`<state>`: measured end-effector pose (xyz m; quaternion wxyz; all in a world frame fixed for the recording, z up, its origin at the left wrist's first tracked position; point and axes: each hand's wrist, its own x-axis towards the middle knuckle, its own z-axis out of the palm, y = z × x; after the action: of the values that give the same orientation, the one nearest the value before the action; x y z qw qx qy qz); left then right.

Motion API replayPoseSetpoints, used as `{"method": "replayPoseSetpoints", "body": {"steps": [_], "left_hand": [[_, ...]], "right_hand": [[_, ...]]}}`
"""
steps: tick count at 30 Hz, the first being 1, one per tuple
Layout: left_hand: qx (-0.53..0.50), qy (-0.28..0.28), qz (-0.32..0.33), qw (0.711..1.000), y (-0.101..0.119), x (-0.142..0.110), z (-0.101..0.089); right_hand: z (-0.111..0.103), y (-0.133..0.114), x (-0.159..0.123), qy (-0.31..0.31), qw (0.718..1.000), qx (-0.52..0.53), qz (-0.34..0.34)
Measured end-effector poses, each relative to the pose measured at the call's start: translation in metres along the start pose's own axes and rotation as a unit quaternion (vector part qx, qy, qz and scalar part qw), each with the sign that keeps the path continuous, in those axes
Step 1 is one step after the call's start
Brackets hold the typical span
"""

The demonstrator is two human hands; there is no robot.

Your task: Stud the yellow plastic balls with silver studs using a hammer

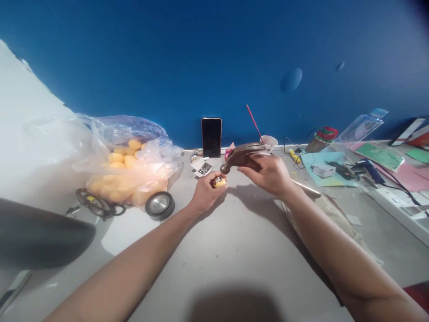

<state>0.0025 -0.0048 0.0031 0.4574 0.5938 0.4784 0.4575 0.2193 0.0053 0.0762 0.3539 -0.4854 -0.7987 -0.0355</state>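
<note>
The left hand (207,192) partly hides a seemingly round yellow piece (219,182).

A single head-worn camera is looking forward and down from above the near edge of the worktop (214,250), taking in both forearms at close range and facing the blue wall (187,58) behind; no second view is sharing the scene.

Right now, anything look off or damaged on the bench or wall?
Two spots on the blue wall: raised, blister-like bumps at upper right, perhaps lifting paint, and a ragged paint edge at far left. The clear bottle at right rear looks tilted; lens distortion may exaggerate that. No obvious spill.
</note>
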Motion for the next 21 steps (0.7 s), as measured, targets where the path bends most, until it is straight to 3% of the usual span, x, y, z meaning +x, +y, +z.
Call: {"method": "replayPoseSetpoints", "body": {"steps": [4,9,15,21], "left_hand": [[-0.016,0.003,-0.001,1.0,-0.002,0.0008,0.0009],[-0.024,-0.012,-0.006,1.0,0.0016,0.0,0.0009],[-0.03,-0.019,-0.001,0.999,0.0001,0.0003,0.0008],[0.014,-0.009,-0.003,1.0,0.0009,0.0007,0.0012]], "right_hand": [[-0.0032,-0.004,0.0005,0.022,0.999,0.028,0.012],[0.0021,-0.007,-0.0034,-0.018,0.999,-0.005,-0.031],[-0.0016,-0.0057,-0.0022,0.001,1.0,-0.001,-0.017],[0.0026,-0.0041,-0.0039,-0.031,0.999,-0.03,-0.027]]}}
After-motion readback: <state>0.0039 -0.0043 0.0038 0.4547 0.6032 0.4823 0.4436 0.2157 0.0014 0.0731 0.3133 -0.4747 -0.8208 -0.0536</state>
